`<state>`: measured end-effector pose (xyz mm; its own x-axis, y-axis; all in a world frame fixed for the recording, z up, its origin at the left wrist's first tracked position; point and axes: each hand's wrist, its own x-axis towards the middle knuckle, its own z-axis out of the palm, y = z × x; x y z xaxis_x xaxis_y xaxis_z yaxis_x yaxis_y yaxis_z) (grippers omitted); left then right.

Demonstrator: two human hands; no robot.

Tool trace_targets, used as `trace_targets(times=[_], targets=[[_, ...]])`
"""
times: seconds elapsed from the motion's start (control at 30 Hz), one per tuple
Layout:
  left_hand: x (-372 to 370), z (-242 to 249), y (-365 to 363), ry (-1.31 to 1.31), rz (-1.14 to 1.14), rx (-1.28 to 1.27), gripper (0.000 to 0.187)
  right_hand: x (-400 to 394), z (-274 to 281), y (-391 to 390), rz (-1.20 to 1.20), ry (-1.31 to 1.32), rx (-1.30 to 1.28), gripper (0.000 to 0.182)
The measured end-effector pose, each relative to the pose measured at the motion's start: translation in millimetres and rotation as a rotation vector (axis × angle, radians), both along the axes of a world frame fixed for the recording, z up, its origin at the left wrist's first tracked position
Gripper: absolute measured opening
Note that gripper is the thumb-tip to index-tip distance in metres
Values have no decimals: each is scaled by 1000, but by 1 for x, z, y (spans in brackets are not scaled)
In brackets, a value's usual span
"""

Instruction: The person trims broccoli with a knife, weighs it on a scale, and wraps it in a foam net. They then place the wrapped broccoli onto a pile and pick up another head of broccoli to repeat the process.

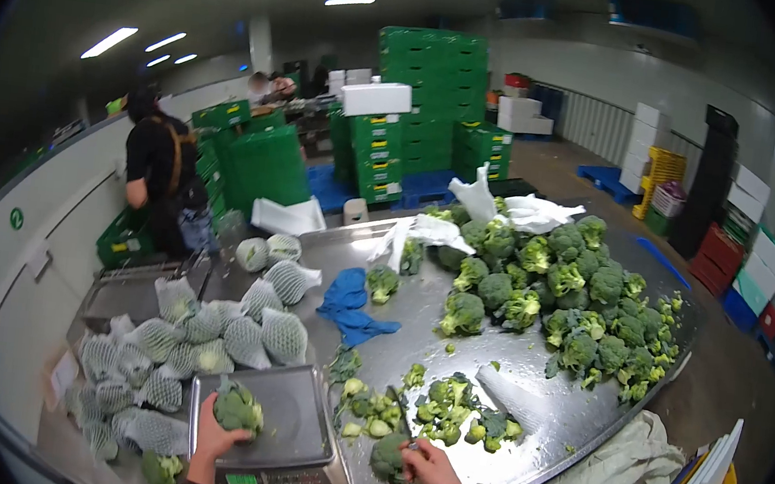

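My left hand [218,432] is wrapped round a broccoli head [239,409], held over the left part of the scale's metal pan [289,416]. Below the pan shows a lit green display. My right hand [428,466] is closed in a pinch at the right side of another broccoli head [387,454]; what its fingers hold is too small to make out. Cut florets [455,410] lie on the metal table just beyond that hand. Net-wrapped broccoli [178,343] is heaped left of the scale.
A large broccoli pile [563,279] covers the table's far right, with white foam nets [541,215] on it. A blue cloth [352,306] lies mid-table. Green crates [429,95] stand behind. A person [164,167] stands at the left. A pale sack [608,483] hangs at the right edge.
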<state>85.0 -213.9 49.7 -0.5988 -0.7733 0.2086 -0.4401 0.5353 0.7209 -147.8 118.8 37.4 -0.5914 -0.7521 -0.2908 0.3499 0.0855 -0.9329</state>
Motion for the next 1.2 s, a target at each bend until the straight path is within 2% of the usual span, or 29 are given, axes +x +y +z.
trace_targets(times=[0.03,0.07,0.13,0.17,0.2,0.23,0.27,0.33,0.4,0.5,0.57,0.73,0.8,0.87,1.07,1.13,1.2], targets=[[-1,4,6,156,62,211,93,-4,4,5,-19,52,0,24],[-5,13,17,149,83,219,93,-9,8,11,-41,103,1,24],[-15,22,42,736,-62,869,76,-16,28,22,-63,190,-6,22],[-16,8,44,844,-168,1013,65,-21,27,25,-70,269,25,21],[-23,6,54,886,-126,1096,66,-24,25,27,-77,347,51,20],[-28,8,66,914,-195,1194,67,-23,30,27,-104,333,42,19],[-39,26,86,939,-272,1286,68,-23,32,27,-121,338,32,18],[-54,48,117,917,-251,1375,71,-22,23,23,-127,311,1,17],[-69,47,135,940,-318,1405,72,-15,18,16,-152,281,-78,16],[-83,41,155,1035,-302,1550,71,-9,16,11,-128,342,-23,18],[-85,41,161,1004,-267,1577,71,-6,25,10,-103,426,23,18],[-82,56,167,903,-236,1642,72,-3,23,6,-114,414,23,17],[-75,54,165,787,-151,1592,69,-1,18,7,-51,590,93,19],[-73,51,164,752,-94,1575,67,7,40,6,-28,765,38,22],[-57,24,165,802,2,1632,62,21,49,2,144,930,-96,25],[-55,18,166,839,34,1609,61,25,49,-3,175,937,-39,23],[-53,16,168,777,0,1530,61,25,43,-6,310,1103,-22,21]])
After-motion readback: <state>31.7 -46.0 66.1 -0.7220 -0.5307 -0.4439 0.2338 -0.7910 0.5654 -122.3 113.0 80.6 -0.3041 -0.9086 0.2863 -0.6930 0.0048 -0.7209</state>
